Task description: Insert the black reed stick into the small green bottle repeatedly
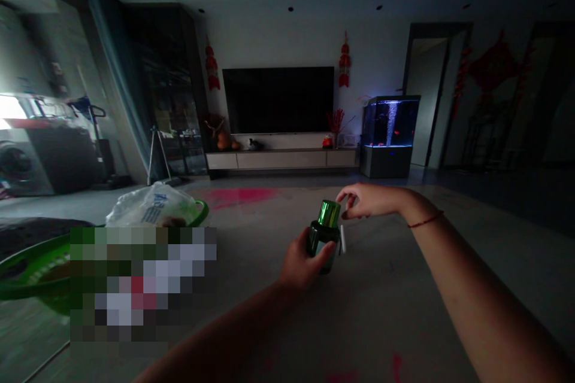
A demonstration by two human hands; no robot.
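My left hand [304, 260] is wrapped round the body of a dark green bottle [331, 233] with a pale label, mostly covered by my fingers and thumb. The bottle leans slightly and has a shiny, ridged green cap [329, 213] on its top. Just right of the cap hovers my right hand [363, 200], its fingers bent with a gap between them and the thumb; nothing shows in it. A thin white stick [344, 239] appears beside the bottle, below my right hand.
A green basket [54, 239] with a clear plastic bag [150, 206] stands at left, partly behind a pixelated patch. Pink marks [242, 196] stain the pale tabletop [381, 293]. Farther off are a television [278, 100], a low cabinet [281, 159] and a lit aquarium [390, 122].
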